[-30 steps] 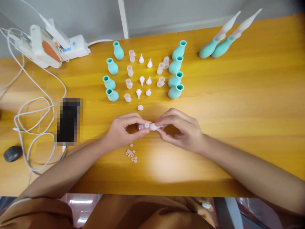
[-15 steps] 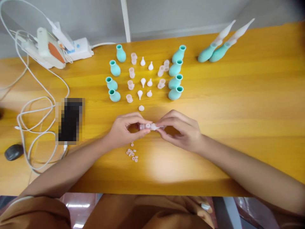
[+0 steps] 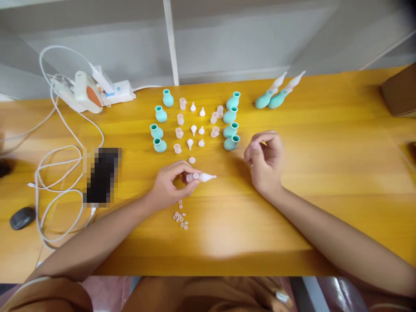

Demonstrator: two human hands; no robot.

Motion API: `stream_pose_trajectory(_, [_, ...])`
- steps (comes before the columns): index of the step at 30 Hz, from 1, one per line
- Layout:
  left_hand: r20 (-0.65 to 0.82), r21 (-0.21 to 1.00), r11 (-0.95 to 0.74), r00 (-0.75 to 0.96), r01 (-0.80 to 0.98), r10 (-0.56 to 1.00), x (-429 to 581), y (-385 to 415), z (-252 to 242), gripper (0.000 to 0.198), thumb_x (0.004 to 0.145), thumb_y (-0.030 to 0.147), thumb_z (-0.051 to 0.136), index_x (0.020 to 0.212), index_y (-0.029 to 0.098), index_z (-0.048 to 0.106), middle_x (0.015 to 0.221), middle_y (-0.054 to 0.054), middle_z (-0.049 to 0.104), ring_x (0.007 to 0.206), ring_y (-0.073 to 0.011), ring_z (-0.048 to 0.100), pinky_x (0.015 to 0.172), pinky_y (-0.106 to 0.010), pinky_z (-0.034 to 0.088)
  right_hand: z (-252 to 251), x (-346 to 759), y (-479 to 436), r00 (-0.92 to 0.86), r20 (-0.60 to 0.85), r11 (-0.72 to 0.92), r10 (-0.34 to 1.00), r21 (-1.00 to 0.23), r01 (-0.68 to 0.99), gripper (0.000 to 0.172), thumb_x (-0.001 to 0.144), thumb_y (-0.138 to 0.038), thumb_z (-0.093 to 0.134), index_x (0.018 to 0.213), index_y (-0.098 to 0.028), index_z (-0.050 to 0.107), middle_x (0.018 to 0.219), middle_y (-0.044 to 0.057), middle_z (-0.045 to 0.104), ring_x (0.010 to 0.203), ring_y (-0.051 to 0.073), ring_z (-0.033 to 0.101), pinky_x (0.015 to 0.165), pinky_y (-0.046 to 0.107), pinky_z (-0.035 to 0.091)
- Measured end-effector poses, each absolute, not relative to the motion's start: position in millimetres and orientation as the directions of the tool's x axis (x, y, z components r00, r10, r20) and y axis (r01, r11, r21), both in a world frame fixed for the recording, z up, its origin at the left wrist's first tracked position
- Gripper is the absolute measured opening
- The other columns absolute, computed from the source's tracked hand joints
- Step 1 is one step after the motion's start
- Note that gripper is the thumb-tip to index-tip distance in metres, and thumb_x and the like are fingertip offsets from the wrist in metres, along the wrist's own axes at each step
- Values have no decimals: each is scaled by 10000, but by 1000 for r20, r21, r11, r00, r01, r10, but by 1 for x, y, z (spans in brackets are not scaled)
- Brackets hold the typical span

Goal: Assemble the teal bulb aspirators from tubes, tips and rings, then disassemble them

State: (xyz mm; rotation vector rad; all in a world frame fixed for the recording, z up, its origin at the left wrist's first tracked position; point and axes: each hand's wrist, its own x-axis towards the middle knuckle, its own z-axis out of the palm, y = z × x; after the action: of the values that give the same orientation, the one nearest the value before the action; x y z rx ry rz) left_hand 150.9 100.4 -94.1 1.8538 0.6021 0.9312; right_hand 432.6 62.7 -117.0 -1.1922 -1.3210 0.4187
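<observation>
- Between left thumb and fingers: the nozzle (image 3: 207,177), lying crosswise, narrow end pointing right, out of the grip.
- Left hand (image 3: 169,184): grasping the nozzle by its wider, clear end, in a pinch; a small round port shows on that part, beside the fingertips.
- Right hand (image 3: 266,162): well apart, to the right of the grip, fingers curled in; whether anything is inside them cannot be told. It is near the right-hand bulbs (image 3: 232,142).
- Handling, as judged: the nozzle appears light and fairly stiff, with a smooth surface that could turn or slip under a loose pinch. The narrow end is the weak point and may bend.
- Recommended hold: the clear body, either side of the port; light pressure, none on the narrow end.
- Beyond the grip: a white tip (image 3: 192,160), with clear connectors (image 3: 177,148) farther out.
- Nearer the body than the grip: loose rings (image 3: 181,219), small and likely easy to scatter.
- Change against the frame half a second ago: the right hand was then on the narrow end; it has now moved off, leaving that end exposed. Left pinch maintained.
</observation>
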Motion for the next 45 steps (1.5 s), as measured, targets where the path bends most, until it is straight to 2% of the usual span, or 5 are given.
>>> stream_pose_trajectory(9, [257,945,-326,596,8,760,150,98,-97,198,957,162,710,1150,199,684,1026,-79,755,892,-170,692,825,-308,577,-133,435,75,301,438,176,847,-766,618,443,892,-378,873,1257,-225,673,1107,39,571,634,99,463,609,307,528])
stream_pose_trajectory(18, [399,866,-500,562,30,725,149,105,-93,199,920,182,750,1114,222,726,983,-31,597,842,-163,578,772,-314,512,-106,413,57,-10,576,490,817,-686,538,291,930,-269,847,1132,-256,638,1207,98,674,1133,270,689,948,460,607])
stream_pose_trajectory(23, [394,901,-423,587,-95,707,152,101,-95,168,935,150,719,1082,212,663,973,-41,646,841,-157,620,762,-298,529,-107,406,48,-245,491,548,836,-778,307,354,954,-288,853,1131,-249,549,1091,59,703,917,190,703,750,321,584])
stream_pose_trajectory(31, [342,908,-417,636,-35,691,152,99,-94,306,888,145,730,1187,205,708,990,-58,700,790,-149,648,710,-275,572,-104,404,41,-380,492,618,784,-682,391,372,909,-526,876,1023,-205,725,975,34,510,844,174,574,693,304,541])
stream_pose_trajectory(45, [402,879,-470,653,-79,642,155,105,-93,245,891,149,793,1118,213,728,1062,-79,734,914,-183,706,744,-285,587,-110,396,33,-394,432,582,812,-658,478,310,1053,-489,728,1068,-204,605,858,24,711,693,144,657,623,245,498])
